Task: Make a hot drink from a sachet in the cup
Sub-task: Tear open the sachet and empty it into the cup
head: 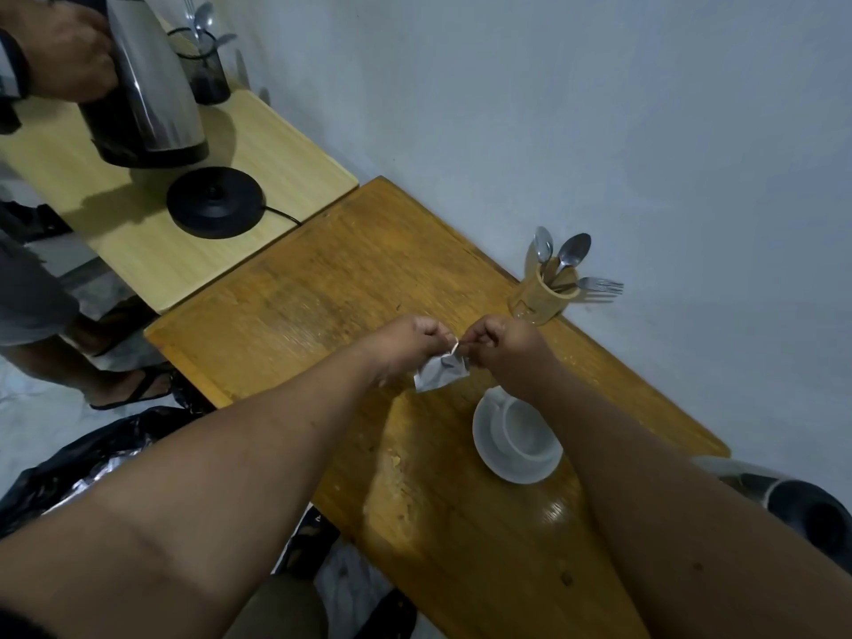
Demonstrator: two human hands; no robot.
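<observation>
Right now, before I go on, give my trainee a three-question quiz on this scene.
1. True or false: the kettle sits on its base.
2. What do both hands grip?
A. a spoon
B. the sachet
C. the cup
3. Fill in: the cup stands on a ____.

Key:
1. False; another person's hand holds it lifted above the base.
2. B; the left hand and right hand pinch its top edge.
3. Saucer.
</observation>
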